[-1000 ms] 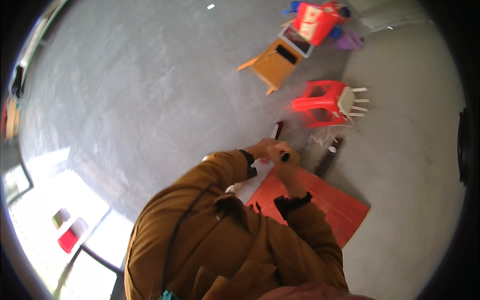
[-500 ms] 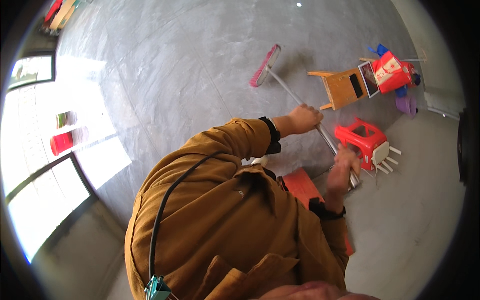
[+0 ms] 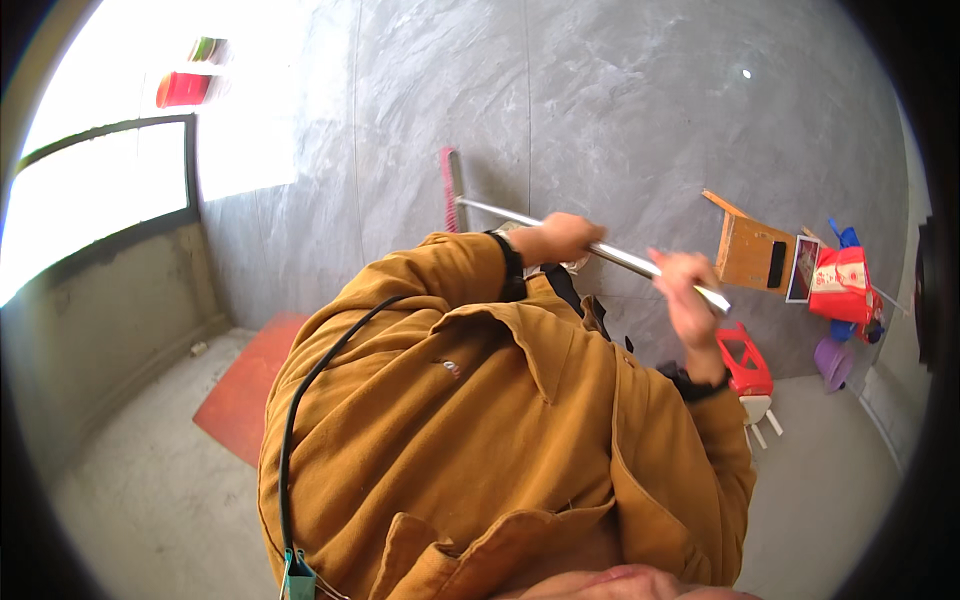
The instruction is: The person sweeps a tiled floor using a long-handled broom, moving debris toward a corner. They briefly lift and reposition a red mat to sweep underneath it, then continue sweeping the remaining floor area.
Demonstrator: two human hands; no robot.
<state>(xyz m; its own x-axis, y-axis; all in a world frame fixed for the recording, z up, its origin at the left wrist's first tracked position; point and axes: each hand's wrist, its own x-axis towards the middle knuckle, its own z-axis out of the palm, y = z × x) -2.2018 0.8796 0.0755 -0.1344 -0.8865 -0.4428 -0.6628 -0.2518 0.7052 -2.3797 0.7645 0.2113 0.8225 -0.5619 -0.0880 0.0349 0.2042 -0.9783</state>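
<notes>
Hands (image 3: 571,238) (image 3: 690,288) around broom handle (image 3: 624,259), red bag (image 3: 850,305), pale label (image 3: 838,278), marks unreadable

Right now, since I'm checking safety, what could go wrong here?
If swung, the silver metal pole of the pink-bristled broom might knock the red plastic stool beyond the right hand. That hand is blurred, so I cannot judge its grip; if loose, the pole could twist in the left hand.

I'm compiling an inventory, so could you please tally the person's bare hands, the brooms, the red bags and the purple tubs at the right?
Bare hands: 2 (left hand, right hand)
Broom: 1
Red bag: 1
Purple tub: 1
Total: 5
</notes>
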